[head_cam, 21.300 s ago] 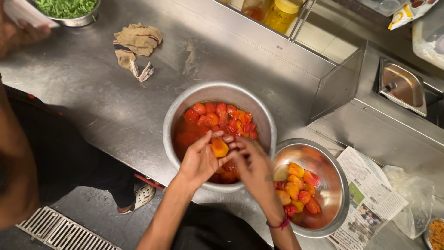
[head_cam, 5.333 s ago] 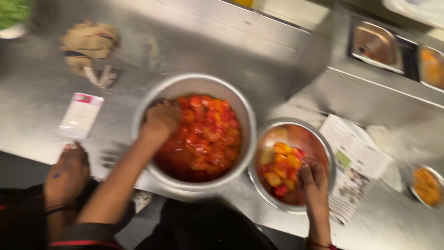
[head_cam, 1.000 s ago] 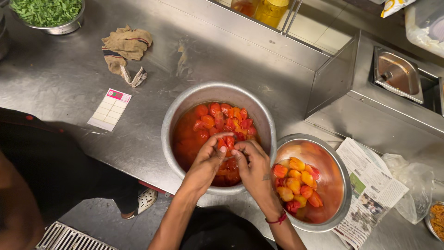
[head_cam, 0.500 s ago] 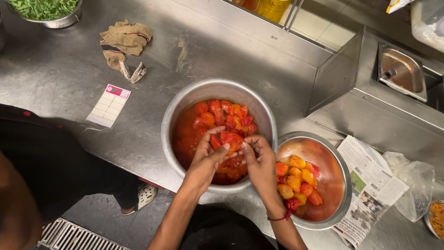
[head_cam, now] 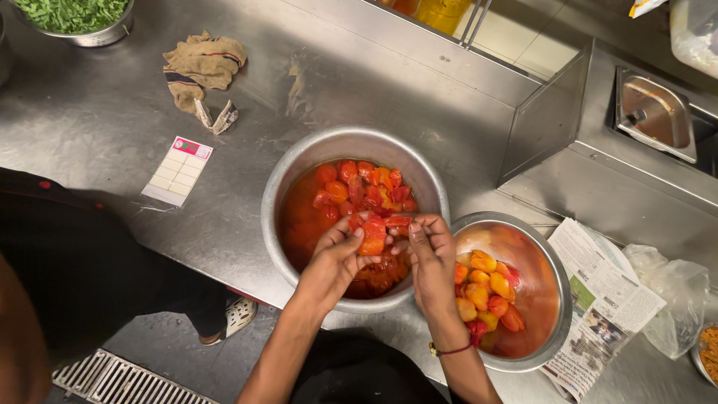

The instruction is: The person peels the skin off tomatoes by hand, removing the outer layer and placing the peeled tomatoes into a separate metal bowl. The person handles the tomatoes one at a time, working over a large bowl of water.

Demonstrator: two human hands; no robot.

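A large steel bowl on the steel counter holds several red crushed tomatoes in red juice. Over its near side my left hand and my right hand together grip one soft red-orange tomato, fingers pressed into it. Just to the right, touching the big bowl, a smaller steel bowl holds several whole peeled tomatoes, orange and red.
Another person in dark clothes stands at the left. A small label card, a crumpled cloth and a bowl of greens lie on the counter. Newspaper and a plastic bag are at right.
Both hands have stayed over the big bowl and drawn a little nearer, squeezing the tomato between them. The bowls have not moved.
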